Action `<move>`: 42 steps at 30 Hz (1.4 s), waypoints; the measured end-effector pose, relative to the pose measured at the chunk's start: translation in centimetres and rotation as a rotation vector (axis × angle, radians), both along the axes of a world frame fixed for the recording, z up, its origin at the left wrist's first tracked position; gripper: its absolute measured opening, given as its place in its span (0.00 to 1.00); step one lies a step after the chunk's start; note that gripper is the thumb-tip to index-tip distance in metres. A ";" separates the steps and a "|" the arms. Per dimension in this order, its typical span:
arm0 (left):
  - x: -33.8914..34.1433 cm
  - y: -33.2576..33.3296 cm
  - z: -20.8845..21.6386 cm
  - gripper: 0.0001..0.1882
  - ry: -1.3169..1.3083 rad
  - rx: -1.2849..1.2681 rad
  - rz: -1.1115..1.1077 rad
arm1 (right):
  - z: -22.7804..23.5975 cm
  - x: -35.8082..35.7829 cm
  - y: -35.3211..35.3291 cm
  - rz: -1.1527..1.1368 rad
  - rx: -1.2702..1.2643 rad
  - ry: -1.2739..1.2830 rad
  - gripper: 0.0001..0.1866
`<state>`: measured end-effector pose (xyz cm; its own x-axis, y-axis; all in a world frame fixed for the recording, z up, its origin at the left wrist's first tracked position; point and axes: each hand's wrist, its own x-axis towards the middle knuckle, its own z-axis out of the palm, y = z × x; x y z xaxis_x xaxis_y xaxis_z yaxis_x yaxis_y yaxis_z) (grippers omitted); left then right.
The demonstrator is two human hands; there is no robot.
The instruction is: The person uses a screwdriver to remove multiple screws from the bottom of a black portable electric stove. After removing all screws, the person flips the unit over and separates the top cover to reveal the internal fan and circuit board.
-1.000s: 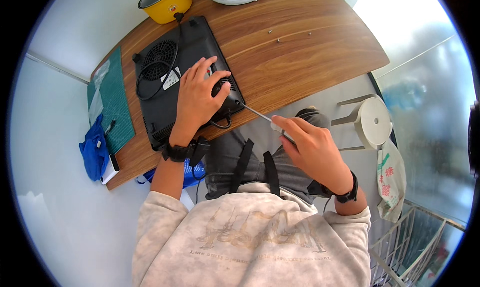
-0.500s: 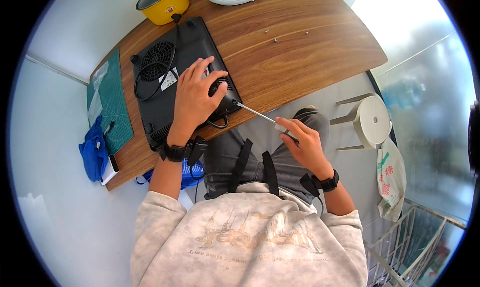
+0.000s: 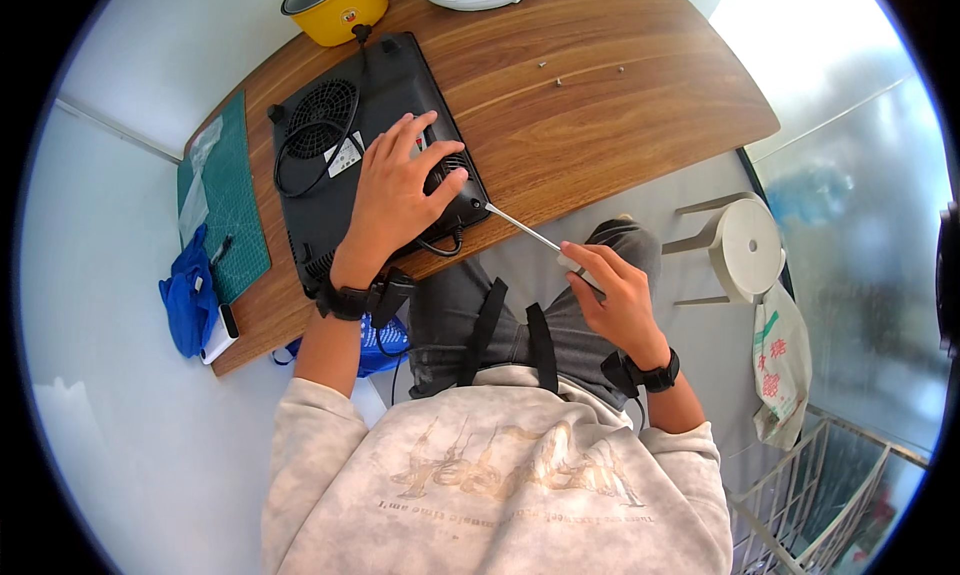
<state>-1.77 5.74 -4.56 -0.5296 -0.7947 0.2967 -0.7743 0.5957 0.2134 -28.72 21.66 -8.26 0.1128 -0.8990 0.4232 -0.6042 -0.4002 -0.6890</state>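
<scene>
Black flat appliance (image 3: 398,83), underside up, on the wooden surface (image 3: 670,95), beneath the left grip (image 3: 402,200) and to the left of the right grip (image 3: 620,300). Left to right: blue cloth (image 3: 190,300) and green mat (image 3: 238,220), both left of the left grip; round fan grille (image 3: 318,102) of the appliance, ahead and to the left of that grip; yellow pot (image 3: 340,15), farther beyond it. Left grip: fingers spread apart, palm down over the casing, clamped on nothing. Screwdriver (image 3: 524,228): shaft directed from the right grip toward the appliance's near right corner; whether the tip touches cannot be told. Small metal pieces (image 3: 559,83): on the surface, ahead of the right grip. Right grip: fingers closed about the screwdriver's handle. Stool (image 3: 752,245): right of the right grip. Handling (judged): casing probably stiff, moderately heavy and rather slippery; grille likely the most fragile part. Suitable hold: opposite side edges, clear of the grille.
</scene>
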 end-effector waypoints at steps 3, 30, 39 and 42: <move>0.3 0.1 0.7 0.23 -0.047 0.047 -0.033 | 0.0 -0.2 0.3 -0.019 0.023 -0.038 0.22; -1.6 -0.8 1.6 0.19 -0.234 0.137 -0.285 | 3.4 -1.1 -0.7 -0.029 0.147 -0.050 0.19; -0.9 -1.1 0.7 0.20 -0.069 0.199 -0.318 | 5.2 -0.7 -1.5 0.000 0.087 0.052 0.16; -0.9 -0.9 0.6 0.20 -0.060 0.191 -0.314 | 5.6 -0.4 -1.7 0.007 0.084 0.086 0.16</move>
